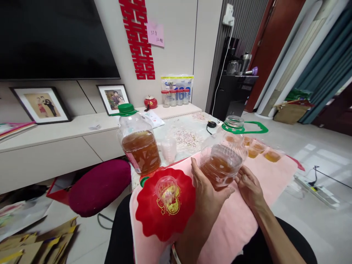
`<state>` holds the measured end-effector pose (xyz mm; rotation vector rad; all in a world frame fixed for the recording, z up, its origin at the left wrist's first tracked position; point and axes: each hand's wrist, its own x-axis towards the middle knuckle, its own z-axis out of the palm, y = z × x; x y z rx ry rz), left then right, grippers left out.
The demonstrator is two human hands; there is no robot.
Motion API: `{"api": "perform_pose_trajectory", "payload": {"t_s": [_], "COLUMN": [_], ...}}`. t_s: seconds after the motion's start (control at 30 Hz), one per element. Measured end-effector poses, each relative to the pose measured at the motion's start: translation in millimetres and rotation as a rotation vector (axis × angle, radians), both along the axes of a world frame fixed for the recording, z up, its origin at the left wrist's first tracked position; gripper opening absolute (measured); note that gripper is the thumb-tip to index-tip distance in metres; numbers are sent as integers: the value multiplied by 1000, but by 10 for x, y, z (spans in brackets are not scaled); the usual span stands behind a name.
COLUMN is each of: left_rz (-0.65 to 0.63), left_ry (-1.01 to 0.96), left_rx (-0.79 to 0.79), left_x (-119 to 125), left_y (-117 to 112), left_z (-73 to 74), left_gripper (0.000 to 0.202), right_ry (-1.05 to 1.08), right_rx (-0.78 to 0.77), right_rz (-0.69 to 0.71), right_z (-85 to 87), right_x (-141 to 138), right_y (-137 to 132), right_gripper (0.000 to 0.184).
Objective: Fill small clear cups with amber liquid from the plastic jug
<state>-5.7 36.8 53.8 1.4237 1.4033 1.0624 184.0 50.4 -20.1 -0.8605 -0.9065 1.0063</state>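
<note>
I see the desk (pixel 189 132) running ahead of both hands, its near part covered by a pink towel (pixel 231 223) that passes under the hands. Left of the left hand lies a red plate (pixel 148 216) with an upturned clear cup (pixel 166 189) on it. Beyond the plate stands a capped jug (pixel 139 145), green lid on, roughly half full of amber liquid.

The left hand (pixel 205 192) and right hand (pixel 249 185) grasp an open jug (pixel 224 159) from either side, fingers spread on its lower walls. This jug sits on the towel directly between the hands, tilted slightly away, green handle ring at the neck, no cap fitted. Just beyond the right hand stand small filled cups (pixel 260 148).

Risk assessment:
- The open jug has no lid; further tilt would likely spill liquid onto the towel.
- The thin walls appear to dent under grip; squeezing could push liquid upward.
- The filled cups sit close; a bump from the jug could tip them.

Legible writing: a large red double-happiness cutout (pixel 137 36) on the wall; beside it a pink note (pixel 155 34), handwriting unreadable. A packet (pixel 177 90) far ahead shows blue numerals, apparently "160". The plate's gold emblem cannot be read.
</note>
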Motion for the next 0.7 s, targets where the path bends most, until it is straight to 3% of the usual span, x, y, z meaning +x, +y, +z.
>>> {"api": "perform_pose_trajectory", "payload": {"t_s": [0.13,0.33,0.53,0.7], "left_rz": [-17,-11,-33,-15], "left_ry": [-51,-91,-117,-142], "left_rx": [19,-1,-12,32], "left_x": [48,62,103,123], "left_y": [44,34,101,77], "left_z": [-153,-133,-142,-186], "left_gripper": [142,127,129,129], "right_ry": [-59,-143,-238,-288], "right_rx": [-23,-130,-184,-132], "right_rz": [132,286,337,241], "right_z": [35,68,111,144], "right_x": [5,138,363,333], "right_y": [34,201,421,450], "right_gripper": [69,75,70,63]}}
